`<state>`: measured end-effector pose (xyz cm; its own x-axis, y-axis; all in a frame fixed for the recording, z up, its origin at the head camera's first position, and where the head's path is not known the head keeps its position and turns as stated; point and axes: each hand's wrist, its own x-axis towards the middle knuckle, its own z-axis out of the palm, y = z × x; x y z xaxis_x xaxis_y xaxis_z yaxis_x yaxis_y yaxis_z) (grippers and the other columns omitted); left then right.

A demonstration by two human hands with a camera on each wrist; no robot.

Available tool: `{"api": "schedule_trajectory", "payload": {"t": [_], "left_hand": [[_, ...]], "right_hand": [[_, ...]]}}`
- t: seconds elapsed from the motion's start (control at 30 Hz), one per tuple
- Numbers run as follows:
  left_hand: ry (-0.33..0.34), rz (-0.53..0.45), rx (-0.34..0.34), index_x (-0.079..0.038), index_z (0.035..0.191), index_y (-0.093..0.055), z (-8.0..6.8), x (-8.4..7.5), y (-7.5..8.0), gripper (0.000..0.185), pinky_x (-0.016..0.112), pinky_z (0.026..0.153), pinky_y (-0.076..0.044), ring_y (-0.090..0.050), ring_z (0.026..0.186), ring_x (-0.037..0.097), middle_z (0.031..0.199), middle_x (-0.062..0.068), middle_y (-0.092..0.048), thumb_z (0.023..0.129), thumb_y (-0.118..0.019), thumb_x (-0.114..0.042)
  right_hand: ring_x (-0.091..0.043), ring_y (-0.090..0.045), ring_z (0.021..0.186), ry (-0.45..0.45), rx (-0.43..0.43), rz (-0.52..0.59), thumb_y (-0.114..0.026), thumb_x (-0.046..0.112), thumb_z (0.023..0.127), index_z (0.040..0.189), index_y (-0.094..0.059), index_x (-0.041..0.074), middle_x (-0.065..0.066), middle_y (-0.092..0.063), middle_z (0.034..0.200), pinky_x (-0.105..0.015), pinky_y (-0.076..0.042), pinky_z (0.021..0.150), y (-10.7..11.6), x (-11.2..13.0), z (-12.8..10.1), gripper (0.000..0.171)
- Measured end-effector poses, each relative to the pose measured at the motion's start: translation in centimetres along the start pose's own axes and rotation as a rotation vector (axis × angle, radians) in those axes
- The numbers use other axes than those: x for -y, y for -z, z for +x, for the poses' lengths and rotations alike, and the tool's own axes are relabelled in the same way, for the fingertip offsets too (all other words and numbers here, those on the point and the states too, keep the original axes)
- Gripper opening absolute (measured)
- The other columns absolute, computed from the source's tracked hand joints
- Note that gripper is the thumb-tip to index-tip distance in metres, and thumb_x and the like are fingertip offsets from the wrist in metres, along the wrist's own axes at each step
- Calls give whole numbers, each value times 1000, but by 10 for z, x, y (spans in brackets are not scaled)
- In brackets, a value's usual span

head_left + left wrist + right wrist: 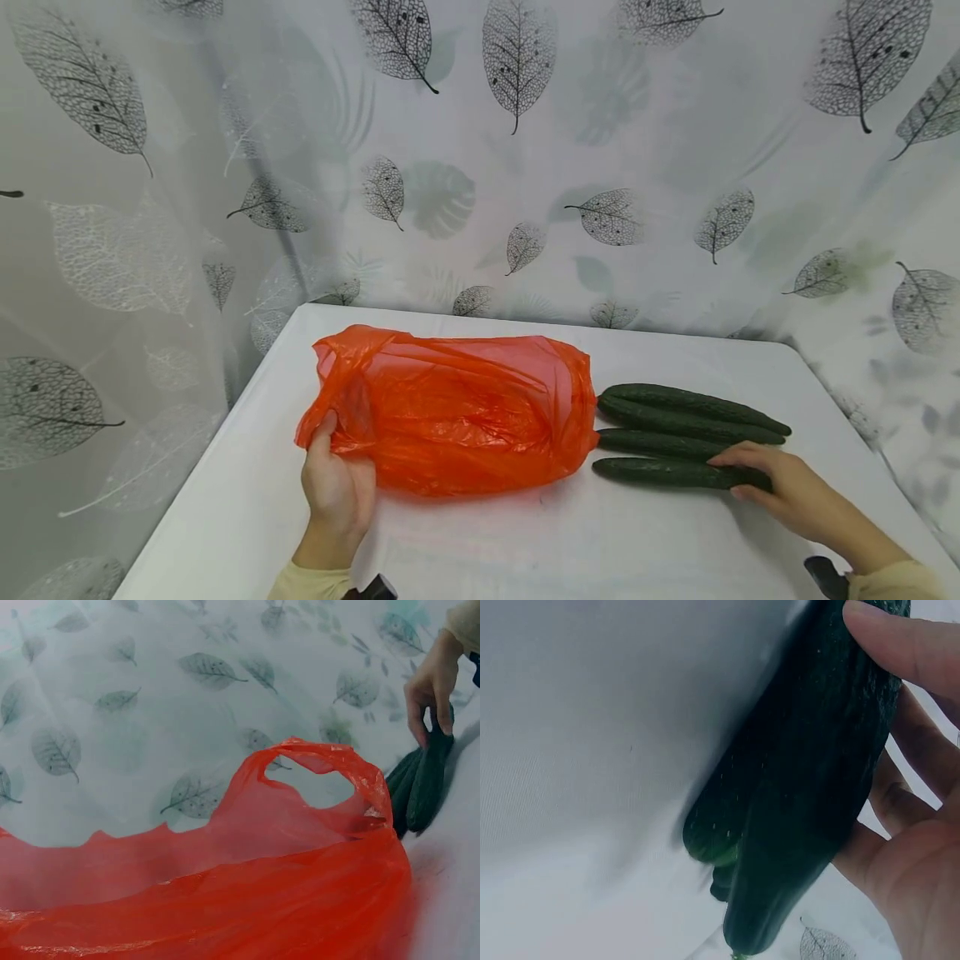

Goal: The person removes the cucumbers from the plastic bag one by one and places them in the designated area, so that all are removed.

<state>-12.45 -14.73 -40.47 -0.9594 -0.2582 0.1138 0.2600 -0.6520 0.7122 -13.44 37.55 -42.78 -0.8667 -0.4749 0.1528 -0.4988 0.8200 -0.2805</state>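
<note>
4 cucumbers (686,433) lie lengthwise along the tabletop (525,542), tips toward the orange bag (457,412); the nearest is gripped by the right hand (780,492), the bag's mouth is pinched by the left hand (337,492).

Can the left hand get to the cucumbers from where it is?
Probably not easily. The left hand grips the open end of the orange plastic bag, and the whole bag lies between it and the cucumbers. The right hand already holds the nearest cucumber.
</note>
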Motion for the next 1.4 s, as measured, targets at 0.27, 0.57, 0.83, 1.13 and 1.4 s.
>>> {"api": "schedule_trajectory", "payload": {"t": [0.27,0.57,0.83,1.13,1.4], "left_hand": [[2,-8,53,-19,141,-22,8,6,0,44,41,106,-24,-21,132,27,146,10,-20,99,-29,-28],[-14,-25,60,-18,140,-23,19,11,-1,44,39,107,-23,-22,132,26,145,9,-22,99,-30,-28],[-8,9,63,-16,139,-22,22,10,-1,43,42,106,-23,-21,131,29,142,10,-24,97,-31,-22],[-51,96,100,-15,141,-28,20,-5,4,49,45,102,-31,-27,128,32,141,11,-29,93,-38,-19],[-167,97,56,-18,144,-28,18,-34,7,57,37,98,-35,-30,131,29,146,6,-31,91,-45,-7]], "right_hand": [[-22,-59,93,-12,-40,-64,-80,7,63,108,-66,21,7,-59,105,-39,-50,70,-8,3,2,48],[-24,-59,90,-16,-55,-122,-82,7,59,103,-67,20,5,-58,101,-41,-50,70,-19,7,5,47],[-21,-58,87,-18,-91,-194,-82,8,58,100,-69,20,8,-56,98,-38,-50,62,-25,9,3,46],[-19,-60,75,-25,-56,-272,-84,12,56,97,-70,21,6,-59,95,-39,-49,60,-22,13,8,44],[-18,-60,73,-79,9,-270,-84,15,57,98,-69,21,5,-59,97,-37,-49,56,-20,18,11,44]]}}
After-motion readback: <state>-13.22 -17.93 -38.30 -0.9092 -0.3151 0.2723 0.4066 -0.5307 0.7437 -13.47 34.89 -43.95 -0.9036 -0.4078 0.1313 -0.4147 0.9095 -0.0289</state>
